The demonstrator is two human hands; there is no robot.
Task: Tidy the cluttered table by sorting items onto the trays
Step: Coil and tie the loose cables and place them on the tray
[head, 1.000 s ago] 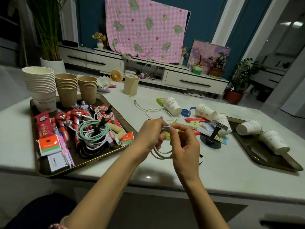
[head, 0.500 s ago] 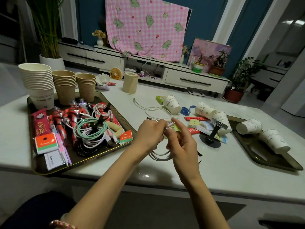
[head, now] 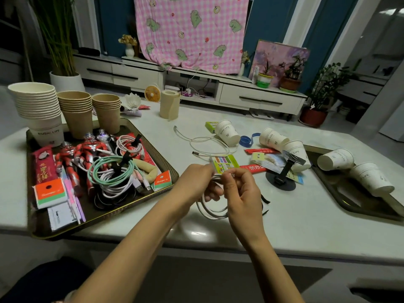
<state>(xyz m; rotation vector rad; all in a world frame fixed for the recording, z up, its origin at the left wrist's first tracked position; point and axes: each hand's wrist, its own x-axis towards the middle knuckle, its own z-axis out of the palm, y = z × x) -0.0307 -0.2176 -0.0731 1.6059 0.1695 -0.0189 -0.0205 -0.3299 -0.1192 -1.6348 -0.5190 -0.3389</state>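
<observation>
Head view — left hand (head: 195, 182) and right hand (head: 243, 193), both hands curled, pinch a coiled white cable (head: 212, 213) over the table (head: 299, 228).

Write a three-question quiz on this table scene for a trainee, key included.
1. True or false: the left hand and the right hand both hold the coiled white cable.
2. Where does the green cable lie? A: on the left tray. B: on the right tray. C: on the bare table.
3. How many stacks of brown cups stand beside the stack of white cups?

Key: 1 true; 2 A; 3 two.
</observation>
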